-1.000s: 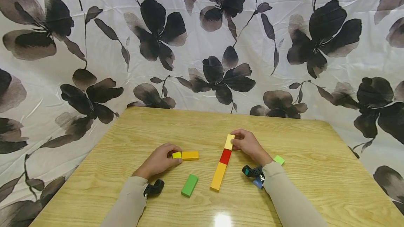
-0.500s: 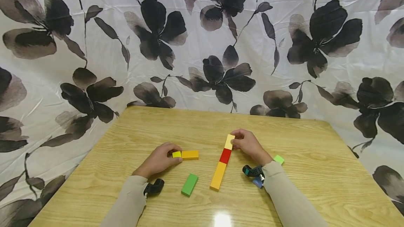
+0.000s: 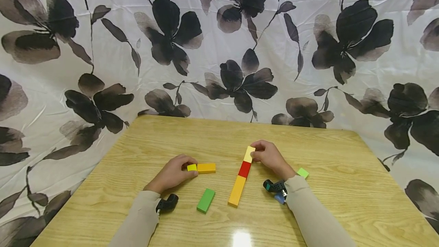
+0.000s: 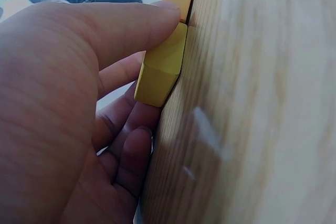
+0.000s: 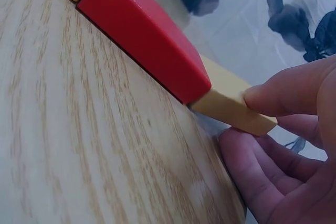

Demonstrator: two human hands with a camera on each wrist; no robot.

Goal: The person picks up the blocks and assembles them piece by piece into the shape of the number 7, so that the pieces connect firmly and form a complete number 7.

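My left hand (image 3: 174, 173) pinches a small yellow block (image 3: 192, 167) between thumb and fingers. The block's right end meets a longer orange block (image 3: 207, 168) lying on the table; the left wrist view shows the yellow block (image 4: 160, 72) low against the wood. My right hand (image 3: 269, 157) holds a cream block (image 3: 249, 154) at its far right side. That block sits end to end with a red block (image 3: 244, 169), which in turn joins a long orange block (image 3: 237, 191), making one slanted row. In the right wrist view my fingers grip the cream block (image 5: 231, 100) beyond the red one.
A green block (image 3: 206, 200) lies between the two groups, nearer the front. Right of the row, a light green block (image 3: 303, 173) and a blue piece (image 3: 279, 198) are partly covered by the right forearm and wrist camera. A floral cloth (image 3: 219, 48) hangs behind the wooden table (image 3: 192, 136).
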